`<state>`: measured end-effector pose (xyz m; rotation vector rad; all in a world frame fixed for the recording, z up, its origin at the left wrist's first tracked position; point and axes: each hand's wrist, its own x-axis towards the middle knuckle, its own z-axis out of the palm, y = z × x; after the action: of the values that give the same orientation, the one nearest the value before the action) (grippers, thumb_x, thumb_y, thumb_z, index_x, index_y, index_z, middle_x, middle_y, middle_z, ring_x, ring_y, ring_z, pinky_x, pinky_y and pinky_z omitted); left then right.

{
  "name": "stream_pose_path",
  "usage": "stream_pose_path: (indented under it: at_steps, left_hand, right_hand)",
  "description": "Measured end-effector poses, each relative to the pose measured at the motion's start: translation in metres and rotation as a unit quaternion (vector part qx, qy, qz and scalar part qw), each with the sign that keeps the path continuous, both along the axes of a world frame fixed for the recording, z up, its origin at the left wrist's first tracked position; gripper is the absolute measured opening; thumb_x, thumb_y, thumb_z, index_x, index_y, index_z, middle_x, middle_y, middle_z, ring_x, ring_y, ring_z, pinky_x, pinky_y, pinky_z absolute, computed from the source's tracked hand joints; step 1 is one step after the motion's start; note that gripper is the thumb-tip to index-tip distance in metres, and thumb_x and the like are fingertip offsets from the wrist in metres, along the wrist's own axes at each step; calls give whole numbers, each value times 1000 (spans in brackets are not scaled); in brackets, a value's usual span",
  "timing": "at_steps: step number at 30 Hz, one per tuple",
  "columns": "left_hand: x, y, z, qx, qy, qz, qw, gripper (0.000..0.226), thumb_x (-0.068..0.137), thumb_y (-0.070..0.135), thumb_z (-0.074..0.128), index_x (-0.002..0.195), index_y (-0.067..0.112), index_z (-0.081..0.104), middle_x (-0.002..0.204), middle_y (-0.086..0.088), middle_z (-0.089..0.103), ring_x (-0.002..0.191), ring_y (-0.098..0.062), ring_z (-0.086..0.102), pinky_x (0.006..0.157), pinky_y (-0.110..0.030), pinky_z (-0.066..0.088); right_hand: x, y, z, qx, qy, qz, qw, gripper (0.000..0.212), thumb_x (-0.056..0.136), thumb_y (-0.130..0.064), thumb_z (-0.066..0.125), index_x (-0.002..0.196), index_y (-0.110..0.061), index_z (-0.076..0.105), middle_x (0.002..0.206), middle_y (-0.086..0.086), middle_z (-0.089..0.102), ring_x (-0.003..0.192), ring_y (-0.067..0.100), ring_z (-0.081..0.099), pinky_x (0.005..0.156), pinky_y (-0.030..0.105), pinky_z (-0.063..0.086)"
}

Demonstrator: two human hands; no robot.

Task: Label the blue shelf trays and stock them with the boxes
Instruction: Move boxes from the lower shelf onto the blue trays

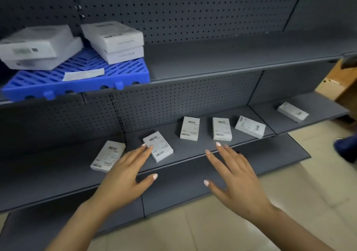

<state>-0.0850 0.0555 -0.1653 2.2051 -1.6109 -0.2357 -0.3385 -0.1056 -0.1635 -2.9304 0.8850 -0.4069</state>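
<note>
Over the shelf edge (193, 161), both hands (123, 175) spread flat beside boxes (158, 146).

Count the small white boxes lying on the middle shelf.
6: far-left box, box at the left hand's fingertips, two upright in the centre, one angled, one far right.

— What is the person wearing on the arms?

— Nothing shows: both forearms are bare from the bottom edge of the frame up to the wrists, no sleeves, no watch.

— And the hands?

— The left hand (123, 175) and right hand (234, 175) have long, rounded nails painted a pale, glossy pinkish white.
</note>
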Motion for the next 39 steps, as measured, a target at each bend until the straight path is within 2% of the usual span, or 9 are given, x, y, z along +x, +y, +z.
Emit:
stream_pose_path:
  at_steps: [6, 11, 16, 20, 22, 26, 28, 33, 39]
  left_hand:
    - [-3, -33, -33, 67, -3, -34, 997, 91, 74, 76, 23, 150, 30, 6, 158, 6, 9, 144, -13, 11, 113, -29, 10]
    - [-8, -76, -57, 134, -43, -45, 989, 102, 65, 82, 11, 150, 28, -6, 159, 1, 0, 145, -17, 3, 116, -39, 8]
    - [-25, -132, -76, 166, -24, -46, 985, 100, 72, 84, 19, 150, 28, -8, 159, 1, -2, 145, -17, 1, 118, -42, 9]
    - [-41, -187, -94, 189, 37, -14, 981, 90, 85, 69, 41, 150, 28, -7, 159, 0, -6, 145, -19, 0, 117, -45, 9]
    - [-47, -213, -108, 191, 47, 5, 981, 90, 85, 68, 43, 150, 29, -7, 159, -1, -6, 145, -21, 1, 117, -44, 10]
    - [-54, -257, -139, 211, 67, 48, 974, 90, 86, 67, 43, 150, 29, -9, 159, -3, -5, 145, -25, 1, 117, -44, 10]
    - [-53, -274, -152, 232, 58, 77, 968, 90, 86, 67, 41, 149, 28, -11, 159, -4, -8, 145, -25, -2, 117, -46, 8]
    - [-40, -306, -181, 272, 2, 106, 956, 94, 84, 74, 32, 147, 27, -19, 157, -5, -19, 143, -22, -18, 115, -51, -2]
    - [-4, -361, -223, 284, -32, 104, 952, 97, 79, 80, 28, 140, 32, -31, 154, -4, -28, 141, -25, -26, 113, -59, -6]
  right_hand:
    - [-28, -14, -32, 27, 60, -91, 994, 68, 87, -63, 35, 146, -28, 31, 151, 6, 32, 138, 28, 32, 107, 45, 31]
    - [-37, -44, -50, 30, 101, -125, 987, 70, 88, -66, 29, 148, -31, 23, 153, 5, 27, 140, 28, 28, 109, 43, 24]
    - [-50, -100, -68, 59, 112, -141, 982, 73, 86, -68, 27, 148, -30, 23, 154, 6, 25, 141, 29, 25, 111, 45, 24]
    - [-60, -166, -85, 81, 135, -131, 979, 75, 87, -70, 25, 150, -33, 8, 159, 1, 5, 145, 23, 4, 115, 41, 10]
    - [-63, -201, -94, 94, 154, -119, 976, 76, 88, -69, 27, 149, -34, 1, 159, 1, -4, 145, 22, -4, 116, 41, 5]
    - [-63, -266, -118, 88, 204, -94, 971, 87, 75, -80, 6, 147, -34, -16, 155, 3, -23, 143, 26, -19, 114, 50, 2]
    - [-61, -291, -133, 96, 238, -77, 963, 90, 74, -83, 3, 144, -33, -25, 152, 4, -31, 140, 26, -27, 113, 54, -1]
    - [-37, -339, -166, 153, 276, -75, 946, 92, 73, -84, 5, 139, -32, -31, 149, 3, -36, 137, 25, -33, 112, 57, -6]
    - [22, -376, -221, 179, 279, -77, 940, 95, 70, -86, 5, 137, -32, -34, 142, 1, -41, 136, 26, -33, 109, 63, -7]
